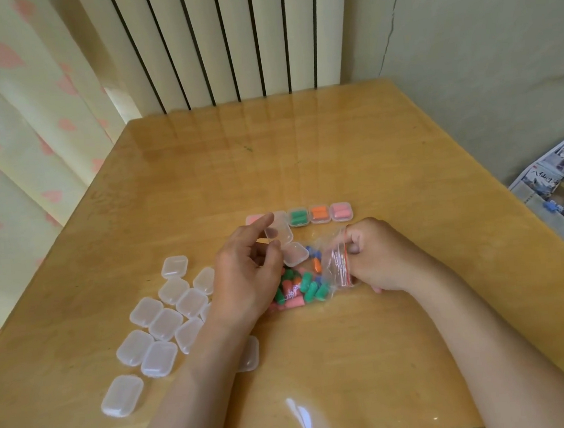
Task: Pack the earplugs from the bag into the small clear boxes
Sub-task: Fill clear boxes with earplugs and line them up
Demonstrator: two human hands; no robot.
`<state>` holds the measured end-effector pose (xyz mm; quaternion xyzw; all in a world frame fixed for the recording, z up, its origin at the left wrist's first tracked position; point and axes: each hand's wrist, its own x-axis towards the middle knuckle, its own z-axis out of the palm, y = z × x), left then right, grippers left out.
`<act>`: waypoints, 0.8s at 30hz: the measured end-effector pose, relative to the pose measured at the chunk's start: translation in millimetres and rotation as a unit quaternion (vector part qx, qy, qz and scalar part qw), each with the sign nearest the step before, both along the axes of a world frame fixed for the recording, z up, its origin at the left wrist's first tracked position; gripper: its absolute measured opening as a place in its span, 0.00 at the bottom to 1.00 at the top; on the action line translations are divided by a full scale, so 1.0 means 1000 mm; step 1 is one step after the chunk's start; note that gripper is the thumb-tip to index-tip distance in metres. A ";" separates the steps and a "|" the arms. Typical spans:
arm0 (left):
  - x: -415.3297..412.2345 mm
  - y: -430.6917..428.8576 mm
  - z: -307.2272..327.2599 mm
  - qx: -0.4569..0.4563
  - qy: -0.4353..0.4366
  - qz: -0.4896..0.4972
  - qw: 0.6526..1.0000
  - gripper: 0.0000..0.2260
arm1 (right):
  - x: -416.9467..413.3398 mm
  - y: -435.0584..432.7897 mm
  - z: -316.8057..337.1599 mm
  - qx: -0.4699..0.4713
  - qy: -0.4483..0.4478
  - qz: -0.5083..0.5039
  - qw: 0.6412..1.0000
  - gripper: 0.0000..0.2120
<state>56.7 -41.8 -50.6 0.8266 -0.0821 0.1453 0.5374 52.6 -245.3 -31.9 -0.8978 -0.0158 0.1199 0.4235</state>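
Left hand (245, 274) pinches an open box (284, 244) just above the bag (335, 263), likely ready for filling. Right hand (375, 257) grips the bag's mouth at 3 o'clock, seemingly holding it open. The earplugs (308, 287) lie inside. Filled boxes (319, 214) line up at 12 o'clock and empty boxes (167, 317) wait at 9.

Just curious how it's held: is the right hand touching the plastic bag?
Touching. The head view shows the right hand pinching the bag at its red-striped edge.
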 end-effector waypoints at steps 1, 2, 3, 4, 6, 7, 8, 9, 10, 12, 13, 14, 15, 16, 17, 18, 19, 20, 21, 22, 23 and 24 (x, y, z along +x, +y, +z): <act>0.000 0.000 0.000 0.000 0.000 -0.002 1.000 0.16 | 0.001 0.001 -0.001 -0.011 -0.007 -0.002 1.000 0.14; 0.000 -0.001 0.000 0.002 0.000 -0.004 1.000 0.16 | 0.001 0.002 -0.002 -0.016 -0.013 -0.004 1.000 0.13; 0.000 -0.001 0.000 0.003 -0.002 -0.006 1.000 0.16 | 0.000 0.004 -0.001 -0.015 -0.017 -0.004 1.000 0.12; -0.001 -0.001 0.000 0.004 -0.004 -0.008 1.000 0.16 | 0.000 0.004 -0.001 -0.016 -0.022 -0.004 1.000 0.10; -0.001 -0.001 -0.001 0.004 -0.004 -0.012 1.000 0.16 | 0.000 0.005 -0.002 -0.034 -0.037 -0.006 0.999 0.07; -0.001 -0.001 -0.001 0.005 -0.005 -0.013 1.000 0.16 | 0.001 0.006 -0.003 -0.049 -0.045 -0.011 0.998 0.05; 0.000 0.000 -0.001 0.008 -0.006 -0.015 1.000 0.16 | 0.001 0.007 -0.005 -0.067 -0.053 -0.015 0.996 0.04; 0.000 0.000 -0.001 0.010 -0.008 -0.017 1.000 0.16 | 0.002 0.008 -0.007 -0.087 -0.061 -0.018 0.994 0.05; 0.000 0.000 -0.001 0.010 -0.009 -0.021 1.000 0.17 | 0.002 0.009 -0.009 -0.104 -0.069 -0.021 0.992 0.06; -0.001 0.000 -0.001 0.004 -0.007 -0.032 0.999 0.17 | 0.004 0.009 -0.013 -0.123 -0.085 -0.028 0.988 0.10; -0.001 -0.001 -0.001 0.002 -0.007 -0.037 0.999 0.18 | 0.005 0.009 -0.016 -0.129 -0.090 -0.031 0.987 0.11; -0.001 -0.001 -0.001 0.001 -0.007 -0.041 0.999 0.18 | 0.006 0.010 -0.018 -0.137 -0.094 -0.034 0.986 0.13; -0.001 -0.001 -0.001 0.000 -0.007 -0.045 0.999 0.18 | 0.007 0.010 -0.020 -0.142 -0.100 -0.035 0.984 0.14; -0.001 0.000 -0.002 -0.001 -0.007 -0.048 0.999 0.18 | 0.008 0.011 -0.022 -0.144 -0.107 -0.035 0.983 0.14; -0.001 0.000 -0.003 0.000 -0.006 -0.051 0.999 0.19 | 0.008 0.011 -0.023 -0.143 -0.113 -0.033 0.983 0.15; 0.000 0.000 -0.003 0.000 -0.005 -0.055 0.998 0.18 | 0.008 0.012 -0.022 -0.143 -0.115 -0.031 0.983 0.16; 0.000 0.000 -0.003 -0.001 -0.004 -0.057 0.998 0.18 | 0.007 0.012 -0.022 -0.144 -0.118 -0.027 0.982 0.17; 0.000 0.000 -0.004 -0.001 -0.004 -0.059 0.998 0.18 | 0.007 0.013 -0.022 -0.150 -0.118 -0.025 0.981 0.17; 0.000 0.000 -0.004 -0.001 -0.005 -0.059 0.998 0.18 | 0.006 0.013 -0.021 -0.159 -0.120 -0.023 0.980 0.17; 0.000 0.000 -0.004 0.001 -0.007 -0.059 0.998 0.18 | 0.005 0.013 -0.019 -0.169 -0.121 -0.021 0.978 0.17; 0.000 0.000 -0.005 0.003 -0.008 -0.059 0.998 0.18 | 0.005 0.013 -0.019 -0.178 -0.123 -0.020 0.976 0.16; 0.000 0.000 -0.005 0.004 -0.008 -0.059 0.998 0.18 | 0.005 0.013 -0.018 -0.185 -0.124 -0.020 0.975 0.15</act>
